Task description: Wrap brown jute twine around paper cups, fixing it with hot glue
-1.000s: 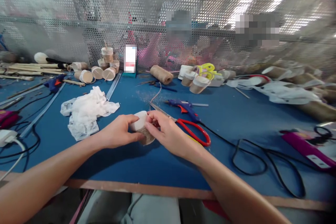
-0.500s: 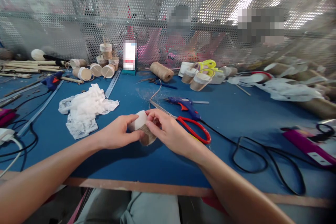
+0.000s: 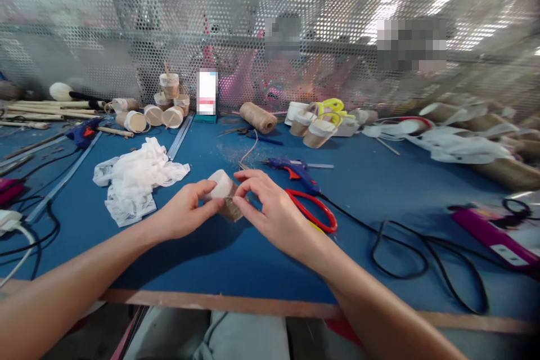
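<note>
Blue table (image 3: 169, 270): we see a flat top with a brown front edge
White fabric (image 3: 137, 177): we find it crumpled left of centre
Twine spool (image 3: 255, 117): on its side, towards the back
Blue glue gun (image 3: 297, 169): right of centre, near red-handled scissors (image 3: 332, 218)
Wrapped cups (image 3: 154, 116): we count several clustered back left
Purple power strip (image 3: 481, 235): far right

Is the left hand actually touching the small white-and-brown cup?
Touching. The head view shows it: thumb and fingers of the left hand lie against the cup, with no gap visible between them.
</note>
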Demonstrator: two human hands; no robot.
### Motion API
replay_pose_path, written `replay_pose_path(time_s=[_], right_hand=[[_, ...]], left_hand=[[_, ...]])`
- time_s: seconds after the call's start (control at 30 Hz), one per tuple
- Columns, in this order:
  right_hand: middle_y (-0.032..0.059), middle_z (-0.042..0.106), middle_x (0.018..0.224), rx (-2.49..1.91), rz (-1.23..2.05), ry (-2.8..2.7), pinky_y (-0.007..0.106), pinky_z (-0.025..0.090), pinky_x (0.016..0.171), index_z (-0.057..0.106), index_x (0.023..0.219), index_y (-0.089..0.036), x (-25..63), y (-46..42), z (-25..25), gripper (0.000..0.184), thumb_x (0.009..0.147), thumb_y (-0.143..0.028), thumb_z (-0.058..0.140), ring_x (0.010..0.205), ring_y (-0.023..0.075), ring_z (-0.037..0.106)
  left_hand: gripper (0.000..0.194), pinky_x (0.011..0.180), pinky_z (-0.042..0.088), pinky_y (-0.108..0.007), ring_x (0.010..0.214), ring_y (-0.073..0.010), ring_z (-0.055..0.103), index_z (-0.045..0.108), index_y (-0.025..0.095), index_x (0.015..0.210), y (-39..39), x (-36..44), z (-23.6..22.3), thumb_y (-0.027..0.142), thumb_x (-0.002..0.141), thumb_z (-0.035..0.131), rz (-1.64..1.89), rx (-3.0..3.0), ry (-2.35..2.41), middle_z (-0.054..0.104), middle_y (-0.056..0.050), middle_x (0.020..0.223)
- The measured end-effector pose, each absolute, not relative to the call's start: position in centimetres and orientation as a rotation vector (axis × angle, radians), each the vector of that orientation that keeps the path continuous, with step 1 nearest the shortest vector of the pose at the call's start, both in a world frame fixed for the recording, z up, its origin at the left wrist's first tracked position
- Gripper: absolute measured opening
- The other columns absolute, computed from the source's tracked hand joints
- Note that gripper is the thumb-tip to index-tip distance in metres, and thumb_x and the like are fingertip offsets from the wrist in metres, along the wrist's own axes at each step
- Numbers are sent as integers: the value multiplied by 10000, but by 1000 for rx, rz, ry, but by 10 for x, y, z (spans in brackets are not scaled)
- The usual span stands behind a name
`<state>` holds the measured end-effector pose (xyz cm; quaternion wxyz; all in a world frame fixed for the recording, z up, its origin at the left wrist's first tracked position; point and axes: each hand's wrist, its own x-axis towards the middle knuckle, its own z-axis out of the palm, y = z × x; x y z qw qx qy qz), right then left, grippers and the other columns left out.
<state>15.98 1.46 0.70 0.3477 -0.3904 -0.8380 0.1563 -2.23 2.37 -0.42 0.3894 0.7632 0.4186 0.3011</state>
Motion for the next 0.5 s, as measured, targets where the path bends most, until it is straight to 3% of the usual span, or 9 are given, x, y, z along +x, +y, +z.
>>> replay_pose_path(time_s=[0.3, 0.4, 0.5], right_hand=[[96, 530, 1152, -1106, 374, -2316, 321, 401, 914, 568, 744, -183, 171, 12, 17, 91, 810, -170, 507, 1083, 164, 505], [31, 616, 1051, -1567, 292, -2244, 231, 439, 826, 588, 804, -197, 192, 28, 31, 162, 859, -264, 451, 964, 125, 573], [88, 650, 909, -1946, 132, -2078, 308, 449, 773, 583, 915, -147, 223, 56, 38, 257, 888, -304, 382, 864, 190, 604]], left_hand=[[221, 691, 426, -268, 705, -147, 511, 552, 135, 829, 21, -24, -4, 308, 808, 416, 990, 2003, 1252, 561, -21, 748], [188, 743, 427, -278, 765, -158, 517, 542, 148, 869, 20, -27, -5, 288, 822, 426, 1067, 2117, 1221, 571, -39, 828], [152, 781, 431, -281, 832, -171, 522, 533, 159, 888, 19, -29, -6, 263, 833, 437, 1136, 2207, 1178, 571, -56, 905]])
